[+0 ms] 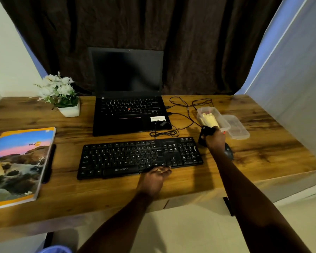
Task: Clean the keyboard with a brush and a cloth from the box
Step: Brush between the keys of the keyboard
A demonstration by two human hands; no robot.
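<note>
Front and centre, the black full-size keyboard (pixel 139 157) lies flat on the wood-grain desk (pixel 263 143), and "ZEBRONICS" reads clearly in white just below its space bar. Left hand (pixel 154 178), ring on one finger, rests at the keyboard's front edge. The fingers lie loose on the keys near "Alt", clasping nothing.

Over at centre right, the right hand (pixel 215 138) is wrapped around a black tool (pixel 205 134), just off the keyboard's upper right corner. It's blurred, and I can't make out bristles, only a speck of red past the knuckles. Touching that hand from behind is the clear plastic box (pixel 226 124), open, with a pale yellow cloth (pixel 209 119) folded inside. Its clear lid (pixel 238 127) lies just beside it on the right.

A dark computer mouse (pixel 228 152) peeks out from under the right wrist, mostly hidden.

Behind the keyboard is an open black laptop (pixel 130 114) with a dark screen and a "ThinkPad" logo on the palm rest. The white sticker beside it is too small to read. Black cables (pixel 188 106) loop between laptop and box.

Lower left, a glossy landscape-cover notebook (pixel 18 165) shows "you" in dark letters, and the rest of the word is washed out. Its left edge is cut off by the frame.
</note>
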